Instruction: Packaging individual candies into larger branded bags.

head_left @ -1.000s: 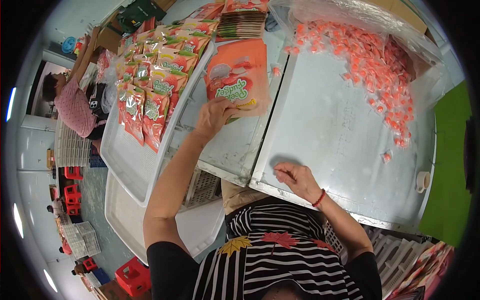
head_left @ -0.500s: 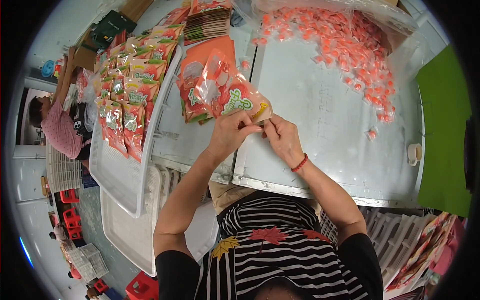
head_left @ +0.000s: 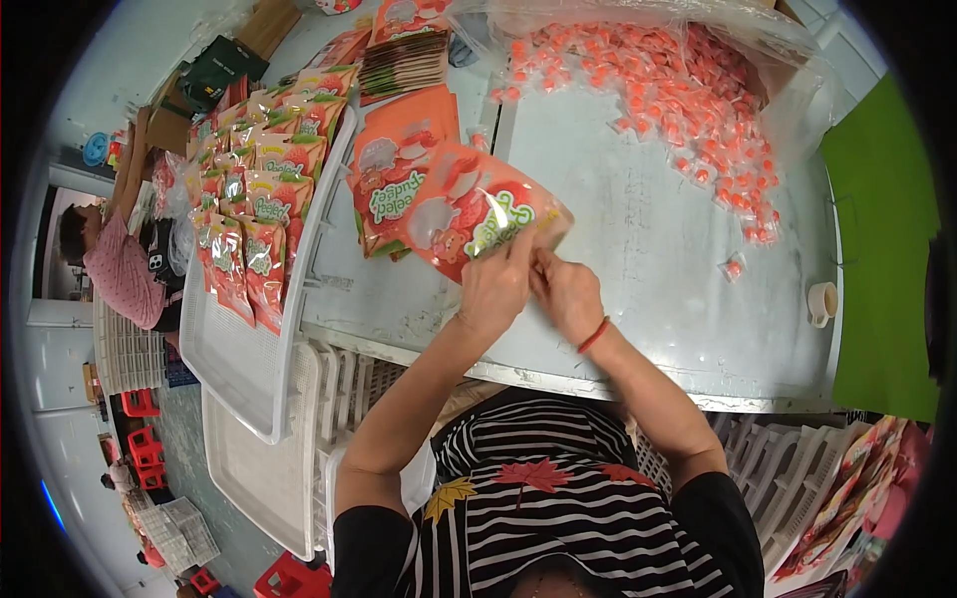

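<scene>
Between my hands, above the metal table (head_left: pixel 608 199), is a flat red candy pouch (head_left: pixel 454 204) with a small clear window. My left hand (head_left: pixel 495 287) grips its end nearest me, fingers lying over the printed face. Close beside it, my right hand (head_left: pixel 570 296) is closed at the pouch's corner, fingertips pinched; a red bracelet circles that wrist. Just beyond and to the left lies a small stack of the same flat pouches (head_left: pixel 384 189), partly covered by the held one. The inside of the held pouch is hidden.
A white tray (head_left: pixel 231 374) on the left holds rows of filled pouches (head_left: pixel 269 204). Wrapped orange-red candies (head_left: pixel 688 110) are heaped at the back right beside clear plastic film. A tape roll (head_left: pixel 822 304) sits near the right edge. A person in pink (head_left: pixel 125 274) is at far left.
My left hand has moved right and slightly nearer me. The pouch has swung along to the right, uncovering more of the stack. My right hand has dropped slightly and stays pinched at the corner.
</scene>
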A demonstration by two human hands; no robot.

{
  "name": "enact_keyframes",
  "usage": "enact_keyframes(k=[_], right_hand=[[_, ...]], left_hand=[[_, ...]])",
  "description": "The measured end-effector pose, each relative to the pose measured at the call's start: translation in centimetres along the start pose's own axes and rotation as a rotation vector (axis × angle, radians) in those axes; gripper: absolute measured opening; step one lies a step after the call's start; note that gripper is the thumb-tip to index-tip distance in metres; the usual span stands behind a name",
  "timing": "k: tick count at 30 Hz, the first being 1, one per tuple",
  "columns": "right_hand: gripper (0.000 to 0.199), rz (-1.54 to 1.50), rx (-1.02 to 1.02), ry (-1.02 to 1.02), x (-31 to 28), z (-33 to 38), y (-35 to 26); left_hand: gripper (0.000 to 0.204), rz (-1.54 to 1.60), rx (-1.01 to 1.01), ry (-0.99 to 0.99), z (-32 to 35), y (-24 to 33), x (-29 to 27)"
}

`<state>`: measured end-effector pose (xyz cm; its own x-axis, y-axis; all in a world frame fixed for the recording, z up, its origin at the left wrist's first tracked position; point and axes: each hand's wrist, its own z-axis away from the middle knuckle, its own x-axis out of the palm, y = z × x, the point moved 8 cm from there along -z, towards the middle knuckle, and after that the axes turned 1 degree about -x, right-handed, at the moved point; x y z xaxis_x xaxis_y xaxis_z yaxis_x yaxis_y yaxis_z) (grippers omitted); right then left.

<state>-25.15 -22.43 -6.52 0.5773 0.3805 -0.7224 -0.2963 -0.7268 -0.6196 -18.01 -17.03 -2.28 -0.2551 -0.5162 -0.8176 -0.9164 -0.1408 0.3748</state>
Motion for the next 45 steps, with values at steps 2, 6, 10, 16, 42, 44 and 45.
enact_keyframes(k=[2,6,10,16,42,44,45], right_hand=[[0.015,-0.535,0.392,-0.314,1.6,0.2,4.0],[0.024,-1.275,0.887,-0.402,1.8,0.9,3.5],[0.027,-1.831,0.842,-0.401,2.3,1.8,3.5],[0.024,-1.67,1.022,-0.328,3.4,2.1,3.5],[0.036,-1.708,0.792,-0.496,-0.3,2.8,-1.1],[0.034,-1.629,0.695,-0.534,1.4,3.2,0.8],[0.033,-1.589,0.649,-0.554,2.3,3.5,1.6]], left_hand=[[0.042,-0.028,0.054,-0.002,0.9,0.4,0.6],[0.048,0.05,0.096,0.016,0.9,2.1,0.3],[0.048,0.108,0.101,0.024,0.9,2.7,0.3],[0.045,0.082,0.164,0.054,1.2,4.8,-0.1],[0.116,0.083,0.323,-0.35,1.8,6.8,0.7],[0.108,0.105,0.298,-0.349,1.9,7.3,0.8],[0.108,0.106,0.303,-0.348,2.1,7.3,1.1]])
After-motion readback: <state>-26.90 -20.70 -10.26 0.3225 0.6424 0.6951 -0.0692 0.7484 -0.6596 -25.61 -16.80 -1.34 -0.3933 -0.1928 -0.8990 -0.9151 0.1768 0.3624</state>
